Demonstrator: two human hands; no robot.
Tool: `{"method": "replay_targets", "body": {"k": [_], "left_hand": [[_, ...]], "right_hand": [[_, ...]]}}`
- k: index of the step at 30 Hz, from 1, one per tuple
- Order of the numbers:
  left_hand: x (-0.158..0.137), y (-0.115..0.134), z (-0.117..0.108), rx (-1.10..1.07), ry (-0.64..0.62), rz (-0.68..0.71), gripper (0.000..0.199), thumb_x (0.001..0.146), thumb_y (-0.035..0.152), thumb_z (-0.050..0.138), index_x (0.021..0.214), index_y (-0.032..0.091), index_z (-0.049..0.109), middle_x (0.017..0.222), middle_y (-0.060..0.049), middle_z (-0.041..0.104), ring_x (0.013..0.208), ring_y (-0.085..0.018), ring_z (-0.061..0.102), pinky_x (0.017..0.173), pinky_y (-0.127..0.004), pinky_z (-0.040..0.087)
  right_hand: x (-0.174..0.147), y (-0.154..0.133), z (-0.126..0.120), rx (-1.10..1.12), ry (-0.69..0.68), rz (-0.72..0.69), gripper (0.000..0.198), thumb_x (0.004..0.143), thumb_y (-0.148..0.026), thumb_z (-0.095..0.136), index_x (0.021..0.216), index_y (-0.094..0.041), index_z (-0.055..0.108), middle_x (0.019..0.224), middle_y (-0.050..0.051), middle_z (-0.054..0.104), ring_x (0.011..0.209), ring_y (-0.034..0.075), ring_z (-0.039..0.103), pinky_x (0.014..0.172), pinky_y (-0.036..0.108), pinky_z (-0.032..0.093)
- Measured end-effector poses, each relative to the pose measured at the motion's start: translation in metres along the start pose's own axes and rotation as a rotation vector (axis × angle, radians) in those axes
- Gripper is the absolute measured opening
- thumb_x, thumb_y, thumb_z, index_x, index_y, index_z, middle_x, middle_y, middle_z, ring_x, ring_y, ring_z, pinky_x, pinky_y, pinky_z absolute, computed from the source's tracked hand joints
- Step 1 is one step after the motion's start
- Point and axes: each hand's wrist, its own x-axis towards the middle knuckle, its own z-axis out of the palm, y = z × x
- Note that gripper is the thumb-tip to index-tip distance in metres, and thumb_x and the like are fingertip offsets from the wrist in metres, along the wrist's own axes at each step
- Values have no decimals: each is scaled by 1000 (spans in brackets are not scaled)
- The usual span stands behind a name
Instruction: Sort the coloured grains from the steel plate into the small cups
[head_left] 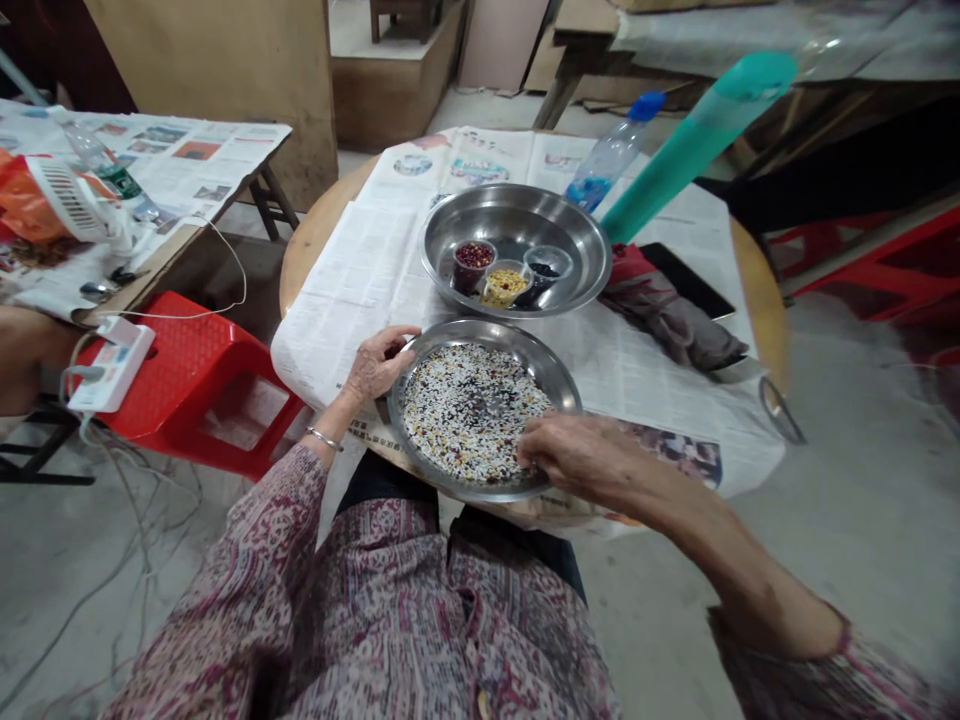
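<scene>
A shallow steel plate (566,385) lies at the table's near edge, spread with mixed white, black, yellow and dark red grains (472,410). My left hand (377,364) grips its left rim, thumb and fingers curled at the edge. Over the right part of the grains, my right hand (574,455) is closed with fingertips pointing down into them; what it pinches is hidden. Just beyond the plate stands a wider steel basin (517,205). Inside it are three clear plastic cups: one of dark red beans (474,256), one of yellow grains (506,284), one of black beans (545,268).
Newspaper (341,270) covers the round table. Behind the basin are a blue-capped bottle (611,150) and a long green tube (697,145). A grey and red cloth bundle (667,310) and a dark phone (688,280) lie right. A red stool (199,375) carries a power strip (112,365).
</scene>
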Motion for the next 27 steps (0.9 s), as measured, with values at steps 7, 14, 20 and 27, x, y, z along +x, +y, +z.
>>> {"method": "replay_targets", "body": {"k": [7, 14, 20, 27], "left_hand": [[0, 1, -1, 6, -5, 1, 27, 85, 17, 64, 112, 18, 70, 71, 3, 56, 63, -9, 47, 60, -22, 40], [-1, 4, 0, 20, 15, -10, 26, 85, 18, 63, 111, 17, 70, 70, 4, 55, 62, -9, 47, 60, -21, 40], [-1, 3, 0, 18, 16, -5, 26, 85, 18, 63, 110, 17, 69, 70, 4, 53, 63, -9, 46, 61, -21, 40], [-1, -3, 0, 12, 3, 15, 26, 86, 18, 63, 111, 17, 69, 71, 4, 55, 64, -9, 47, 61, -22, 39]], "right_hand": [[31, -18, 16, -23, 152, -277, 33, 75, 3, 57, 90, -23, 72, 111, 6, 73, 104, 23, 62, 86, 34, 51], [68, -53, 21, -12, 339, -445, 45, 86, -3, 52, 125, -22, 63, 132, 6, 66, 125, 24, 52, 107, 44, 45], [88, -49, 20, -115, 410, -386, 27, 97, -26, 53, 121, -19, 64, 135, 12, 60, 131, 29, 46, 108, 49, 42], [85, -4, 11, -55, 354, -80, 31, 95, -12, 45, 112, -17, 71, 104, 12, 68, 93, 23, 63, 84, 37, 52]]}}
